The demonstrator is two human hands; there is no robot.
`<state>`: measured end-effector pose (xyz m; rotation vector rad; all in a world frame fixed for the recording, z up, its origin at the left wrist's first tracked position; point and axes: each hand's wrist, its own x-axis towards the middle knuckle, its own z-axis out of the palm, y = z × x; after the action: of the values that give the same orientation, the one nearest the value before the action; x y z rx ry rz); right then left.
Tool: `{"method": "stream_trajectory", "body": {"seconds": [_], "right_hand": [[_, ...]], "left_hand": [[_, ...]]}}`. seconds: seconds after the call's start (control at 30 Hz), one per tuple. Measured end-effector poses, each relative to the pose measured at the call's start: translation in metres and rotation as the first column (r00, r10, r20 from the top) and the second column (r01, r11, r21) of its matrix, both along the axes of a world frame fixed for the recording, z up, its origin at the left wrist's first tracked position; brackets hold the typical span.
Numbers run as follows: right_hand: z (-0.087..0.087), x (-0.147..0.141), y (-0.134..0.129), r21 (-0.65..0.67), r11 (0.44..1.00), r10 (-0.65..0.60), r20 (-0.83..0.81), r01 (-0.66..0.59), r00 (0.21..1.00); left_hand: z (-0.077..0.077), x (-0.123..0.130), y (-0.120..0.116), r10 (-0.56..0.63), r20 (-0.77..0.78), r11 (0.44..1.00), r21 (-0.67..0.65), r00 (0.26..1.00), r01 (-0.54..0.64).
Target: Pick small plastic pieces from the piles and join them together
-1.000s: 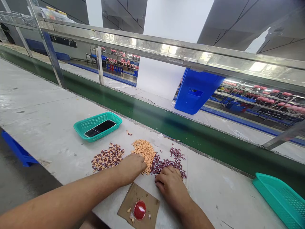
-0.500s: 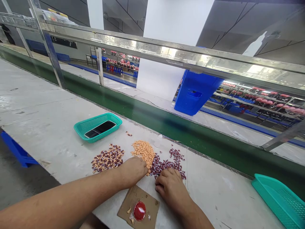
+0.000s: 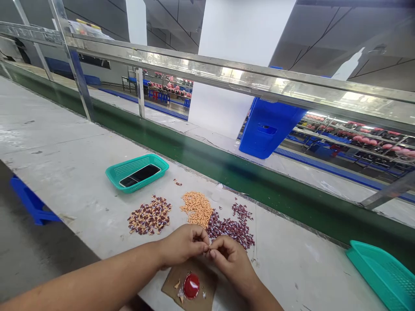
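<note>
Two hands are at work: your left hand (image 3: 183, 245) and right hand (image 3: 231, 261) meet, fingers (image 3: 201, 239) closed on what seems a tiny piece (image 3: 207, 249), hard to tell at this size, just beside the dark beaded pile (image 3: 230, 229). A loose pinch could drop it there and mix the heaps.

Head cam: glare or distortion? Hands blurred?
Head view: bright glare along the steel rail; wide-angle bowing toward the frame edges; the left hand and right hand show no heavy motion blur, though what they pinch is too small to tell.

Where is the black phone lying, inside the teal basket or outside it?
Inside. The black phone lies flat on the bottom of the teal plastic basket, and the basket's rim shows all around it.
</note>
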<state>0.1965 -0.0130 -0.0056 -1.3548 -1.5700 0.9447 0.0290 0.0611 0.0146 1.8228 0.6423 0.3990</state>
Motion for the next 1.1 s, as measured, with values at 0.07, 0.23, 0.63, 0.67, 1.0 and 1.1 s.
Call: {"method": "stream_trajectory", "body": {"seconds": [0.07, 0.23, 0.63, 0.67, 1.0, 1.1], "right_hand": [[0.0, -0.001, -0.002, -0.035, 0.999, 0.025, -0.181, -0.032, 0.983], [0.0, -0.008, -0.008, -0.059, 0.99, 0.088, -0.448, -0.127, 0.89], [0.007, -0.025, -0.018, 0.005, 0.995, 0.095, 0.215, -0.099, 0.972], [0.008, -0.026, -0.019, 0.04, 0.991, 0.109, 0.29, -0.126, 0.951], [0.008, -0.031, -0.02, 0.158, 0.949, 0.157, 0.511, -0.272, 0.845], [0.005, -0.029, -0.019, 0.263, 0.936, 0.125, 0.37, -0.233, 0.92]], "left_hand": [[0.002, -0.001, -0.008, 0.002, 0.068, 0.994, -0.107, 0.998, 0.005], [0.005, -0.006, -0.021, 0.088, 0.268, 0.875, -0.482, 0.959, 0.055], [-0.004, -0.038, -0.036, 0.413, 0.251, 0.799, -0.562, 0.875, -0.216], [-0.004, -0.04, -0.037, 0.432, 0.24, 0.784, -0.576, 0.869, -0.231], [-0.004, -0.043, -0.053, 0.492, 0.256, 0.714, -0.666, 0.832, -0.217], [-0.008, -0.04, -0.056, 0.479, 0.271, 0.71, -0.679, 0.835, -0.186]]}}
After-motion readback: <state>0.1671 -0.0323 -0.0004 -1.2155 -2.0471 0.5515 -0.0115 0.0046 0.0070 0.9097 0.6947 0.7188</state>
